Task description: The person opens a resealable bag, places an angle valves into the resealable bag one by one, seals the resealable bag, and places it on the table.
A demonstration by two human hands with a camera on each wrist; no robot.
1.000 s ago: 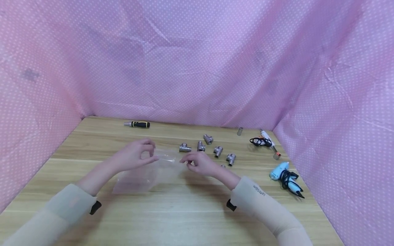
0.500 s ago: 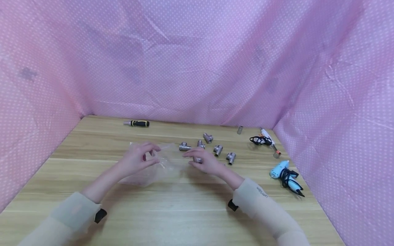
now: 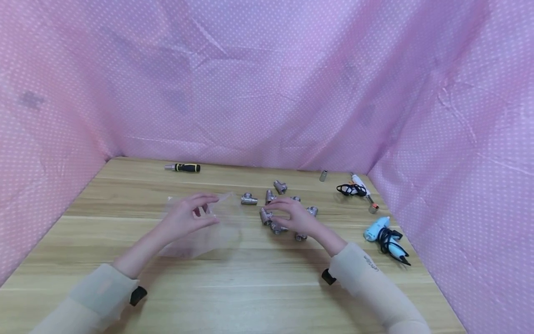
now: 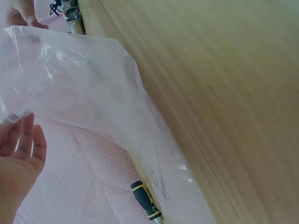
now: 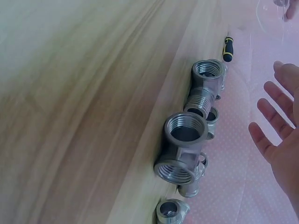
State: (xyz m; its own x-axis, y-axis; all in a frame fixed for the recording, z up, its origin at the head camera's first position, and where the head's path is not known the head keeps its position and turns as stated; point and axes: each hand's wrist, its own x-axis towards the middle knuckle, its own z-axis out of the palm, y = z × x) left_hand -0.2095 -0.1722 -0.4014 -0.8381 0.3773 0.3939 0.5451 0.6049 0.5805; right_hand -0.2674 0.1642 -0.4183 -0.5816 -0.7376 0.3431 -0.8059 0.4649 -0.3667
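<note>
A clear plastic bag [image 3: 225, 227] hangs from my left hand [image 3: 188, 217], which pinches its rim between thumb and fingers. In the left wrist view the bag [image 4: 93, 86] spreads out beyond the fingertips and trails toward the tabletop. To the right, my right hand [image 3: 298, 218] hovers over a group of metal tee pipe fittings, its fingers relaxed and holding nothing. One tee fitting [image 3: 266, 216] lies by its fingertips; another [image 3: 249, 199] lies nearer the bag. In the right wrist view, a threaded tee fitting [image 5: 181, 149] stands apart from the right hand [image 5: 282, 133].
A black-and-yellow screwdriver [image 3: 187, 168] lies at the back left of the wooden table [image 3: 225, 297]. A small metal cylinder [image 3: 323, 176], a white tool with a black cord [image 3: 352, 189] and a light-blue glue gun [image 3: 385, 236] lie on the right. Pink dotted cloth [image 3: 258, 93] surrounds the table.
My right hand has moved right, away from the bag and over the fittings, and more fittings show below it. The left hand has moved slightly right, and the bag has shifted with it.
</note>
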